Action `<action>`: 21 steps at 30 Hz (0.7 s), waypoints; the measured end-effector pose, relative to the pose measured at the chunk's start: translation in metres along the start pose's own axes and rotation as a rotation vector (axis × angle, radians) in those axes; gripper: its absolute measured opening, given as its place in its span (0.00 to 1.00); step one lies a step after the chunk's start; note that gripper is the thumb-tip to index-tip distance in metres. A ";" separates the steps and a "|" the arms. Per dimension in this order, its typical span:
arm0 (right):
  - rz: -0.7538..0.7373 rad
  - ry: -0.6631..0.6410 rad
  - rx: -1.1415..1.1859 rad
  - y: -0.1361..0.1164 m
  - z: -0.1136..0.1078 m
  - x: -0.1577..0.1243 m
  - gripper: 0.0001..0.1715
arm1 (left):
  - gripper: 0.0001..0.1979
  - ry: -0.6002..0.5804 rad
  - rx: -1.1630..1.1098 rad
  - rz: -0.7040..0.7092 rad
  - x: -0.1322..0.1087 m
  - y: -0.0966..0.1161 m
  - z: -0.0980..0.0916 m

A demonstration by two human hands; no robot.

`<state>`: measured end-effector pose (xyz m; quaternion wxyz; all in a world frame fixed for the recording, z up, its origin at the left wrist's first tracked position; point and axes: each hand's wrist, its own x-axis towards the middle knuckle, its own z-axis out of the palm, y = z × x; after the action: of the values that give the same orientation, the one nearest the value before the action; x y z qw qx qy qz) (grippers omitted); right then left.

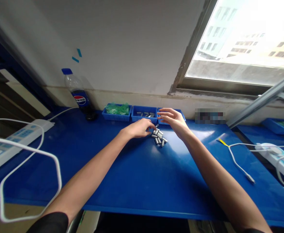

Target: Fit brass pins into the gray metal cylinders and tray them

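Observation:
A small pile of short silvery metal cylinders (159, 137) lies on the blue table. At the pile's left edge is my left hand (140, 128), its fingers curved down with a gap between thumb and forefinger; nothing shows in it. My right hand (175, 122) hovers beyond the pile's right side, fingers spread and holding nothing visible, partly covering the right blue bin (182, 114). Several similar cylinders sit in the middle blue bin (144, 118) behind my left hand. Left of it, another blue bin (116, 118) contains crumpled green plastic (117, 109).
A cola bottle (80, 95) stands at the back left by the wall. Power strips (18, 139) with white cables flank the table on both sides. A white cable (236, 160) with a yellow tag lies at right, near a slanted metal bar (263, 100).

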<state>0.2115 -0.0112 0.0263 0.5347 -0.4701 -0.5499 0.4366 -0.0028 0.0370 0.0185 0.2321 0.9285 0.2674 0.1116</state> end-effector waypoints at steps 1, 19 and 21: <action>0.007 -0.002 -0.012 0.000 -0.001 0.000 0.23 | 0.17 -0.008 0.016 -0.003 0.000 0.001 0.001; 0.101 -0.062 -0.045 -0.010 -0.005 -0.002 0.18 | 0.09 0.045 0.212 -0.057 0.001 0.011 0.007; 0.104 -0.069 -0.053 -0.010 -0.005 -0.002 0.18 | 0.09 0.047 0.224 -0.079 0.000 0.009 0.005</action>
<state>0.2156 -0.0153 0.0363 0.4794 -0.4967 -0.5541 0.4652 0.0031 0.0287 0.0187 0.1249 0.9345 0.3199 0.0938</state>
